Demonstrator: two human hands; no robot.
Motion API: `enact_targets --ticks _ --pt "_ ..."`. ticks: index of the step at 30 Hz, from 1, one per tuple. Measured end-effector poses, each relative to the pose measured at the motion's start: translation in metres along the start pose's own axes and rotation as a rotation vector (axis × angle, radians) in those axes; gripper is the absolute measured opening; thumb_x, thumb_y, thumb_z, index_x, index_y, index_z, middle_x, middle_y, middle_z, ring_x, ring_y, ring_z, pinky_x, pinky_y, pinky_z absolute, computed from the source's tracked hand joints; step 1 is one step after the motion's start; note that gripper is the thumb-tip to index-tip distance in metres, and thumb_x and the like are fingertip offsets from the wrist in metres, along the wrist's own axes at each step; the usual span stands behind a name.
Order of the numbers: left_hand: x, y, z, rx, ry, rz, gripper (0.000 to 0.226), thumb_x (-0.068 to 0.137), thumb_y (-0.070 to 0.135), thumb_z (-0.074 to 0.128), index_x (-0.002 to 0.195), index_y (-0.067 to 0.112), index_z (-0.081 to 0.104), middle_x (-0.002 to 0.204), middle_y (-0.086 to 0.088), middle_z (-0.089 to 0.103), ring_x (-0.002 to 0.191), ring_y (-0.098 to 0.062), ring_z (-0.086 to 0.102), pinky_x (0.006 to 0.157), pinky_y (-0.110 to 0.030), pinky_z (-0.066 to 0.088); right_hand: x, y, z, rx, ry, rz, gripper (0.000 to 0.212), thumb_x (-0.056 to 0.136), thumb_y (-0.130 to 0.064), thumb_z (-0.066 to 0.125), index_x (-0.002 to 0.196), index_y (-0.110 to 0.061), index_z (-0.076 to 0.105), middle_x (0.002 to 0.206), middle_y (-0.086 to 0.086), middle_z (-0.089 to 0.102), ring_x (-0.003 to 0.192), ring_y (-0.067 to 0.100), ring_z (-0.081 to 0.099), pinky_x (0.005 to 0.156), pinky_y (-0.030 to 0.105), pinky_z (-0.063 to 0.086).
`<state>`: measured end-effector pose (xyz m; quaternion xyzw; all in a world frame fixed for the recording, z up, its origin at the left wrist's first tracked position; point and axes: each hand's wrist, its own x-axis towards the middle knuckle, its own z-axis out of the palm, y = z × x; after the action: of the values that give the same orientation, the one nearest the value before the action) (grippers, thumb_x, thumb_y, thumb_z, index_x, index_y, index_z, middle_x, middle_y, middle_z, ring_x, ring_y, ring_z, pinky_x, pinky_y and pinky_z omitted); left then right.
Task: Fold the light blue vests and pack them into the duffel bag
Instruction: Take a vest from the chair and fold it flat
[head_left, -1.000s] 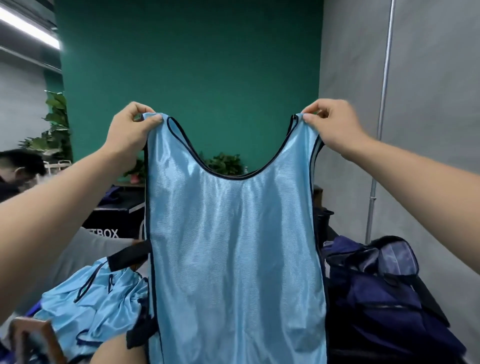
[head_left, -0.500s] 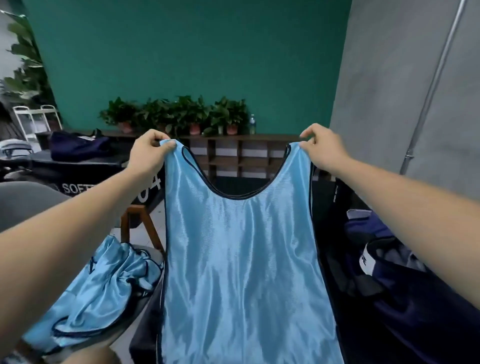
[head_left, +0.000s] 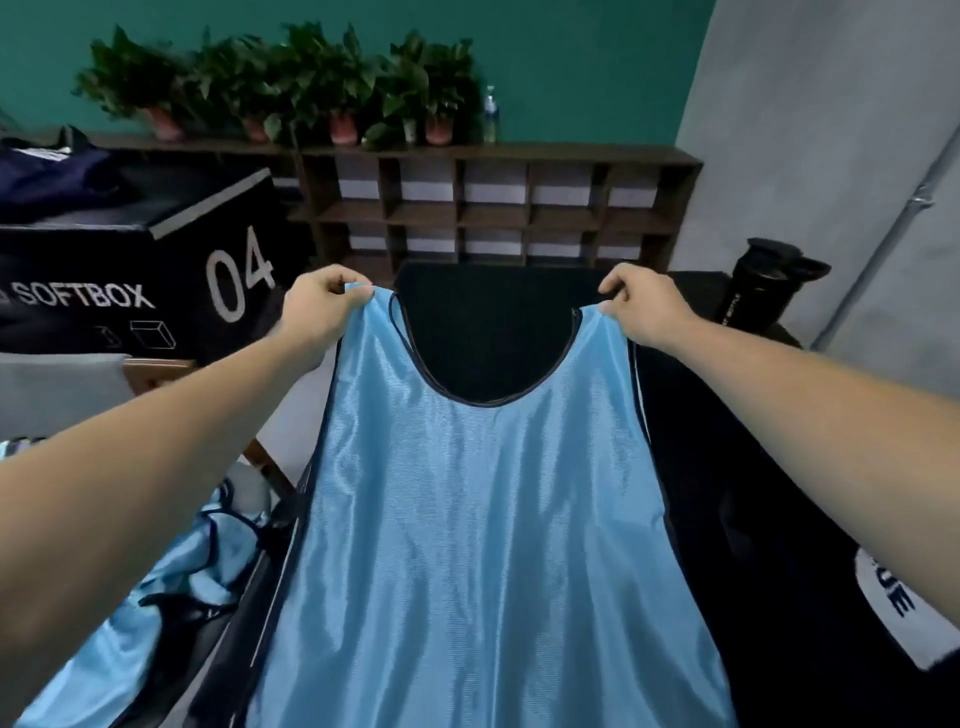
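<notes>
A light blue vest (head_left: 483, 545) with dark trim is stretched out flat over a black table (head_left: 493, 317) in front of me. My left hand (head_left: 319, 306) pinches its left shoulder strap. The right strap is pinched by my right hand (head_left: 644, 306). The vest's lower part runs out of the bottom of the view. A heap of more light blue vests (head_left: 171, 597) lies at the lower left. The dark duffel bag (head_left: 810, 597) with a white label sits at the right, partly hidden behind my right forearm.
A black box marked SOFTBOX 04 (head_left: 156, 270) stands at the left. A dark wooden shelf (head_left: 493, 208) with potted plants (head_left: 291, 88) lines the green back wall. A black cylindrical container (head_left: 769, 280) stands at the right by the grey wall.
Both hands have lowered the vest from in front of my face down and forward onto the black table. My view has tilted downward.
</notes>
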<state>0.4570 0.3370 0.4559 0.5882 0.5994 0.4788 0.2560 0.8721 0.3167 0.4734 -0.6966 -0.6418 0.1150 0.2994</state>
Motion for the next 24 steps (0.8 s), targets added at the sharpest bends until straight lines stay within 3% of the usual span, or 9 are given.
enact_targets --ticks 6,9,12,16,19,24 --pt "0.042 -0.036 0.058 0.062 -0.061 -0.008 0.007 0.094 0.011 0.071 0.092 0.014 0.077 0.083 0.013 0.068 0.066 0.015 0.06 0.065 -0.005 0.045 0.044 0.042 0.043 -0.054 -0.059 0.043 0.016 0.099 -0.018 0.068 0.114 -0.019 0.064 0.102 0.009 0.07 0.091 0.028 0.07 0.085 0.044 0.06" --pt "0.056 -0.049 0.072 0.087 -0.053 -0.038 0.002 0.094 0.019 0.075 0.095 0.02 0.075 0.084 0.012 0.065 0.072 0.007 0.062 0.071 -0.017 0.048 0.056 0.054 0.056 -0.088 -0.078 0.071 0.017 0.102 -0.019 0.065 0.118 -0.021 0.062 0.106 0.008 0.069 0.091 0.028 0.069 0.084 0.043 0.059" --pt "0.062 -0.061 0.078 0.106 -0.042 -0.097 0.032 0.09 0.038 0.084 0.115 0.026 0.067 0.091 0.007 0.062 0.09 -0.017 0.068 0.079 -0.027 0.051 0.058 0.062 0.064 -0.198 -0.066 0.102 0.028 0.103 -0.027 0.061 0.13 -0.023 0.056 0.112 0.007 0.069 0.107 0.033 0.065 0.099 0.048 0.052" --pt "0.038 -0.059 0.072 0.23 -0.081 -0.106 0.071 0.084 0.04 0.088 0.144 0.025 0.052 0.133 -0.001 0.056 0.119 -0.021 0.06 0.102 -0.038 0.05 0.044 0.052 0.062 -0.411 -0.035 0.178 0.055 0.1 -0.034 0.064 0.148 -0.017 0.043 0.14 0.015 0.055 0.13 0.04 0.051 0.11 0.055 0.035" --pt "0.003 -0.046 0.061 0.312 -0.113 -0.016 0.068 0.085 0.033 0.087 0.144 0.026 0.052 0.146 -0.006 0.046 0.132 -0.022 0.052 0.108 -0.038 0.047 0.018 0.034 0.052 -0.343 -0.023 0.25 0.054 0.101 -0.031 0.063 0.149 -0.018 0.041 0.147 0.016 0.05 0.136 0.039 0.048 0.114 0.053 0.033" --pt "-0.092 -0.005 0.036 0.304 -0.249 0.146 0.045 0.087 0.033 0.086 0.126 0.027 0.063 0.129 0.002 0.062 0.116 -0.018 0.061 0.093 -0.031 0.047 -0.06 -0.004 0.032 -0.041 -0.006 0.26 0.047 0.096 -0.02 0.057 0.142 -0.019 0.049 0.142 0.01 0.053 0.129 0.033 0.053 0.115 0.05 0.041"
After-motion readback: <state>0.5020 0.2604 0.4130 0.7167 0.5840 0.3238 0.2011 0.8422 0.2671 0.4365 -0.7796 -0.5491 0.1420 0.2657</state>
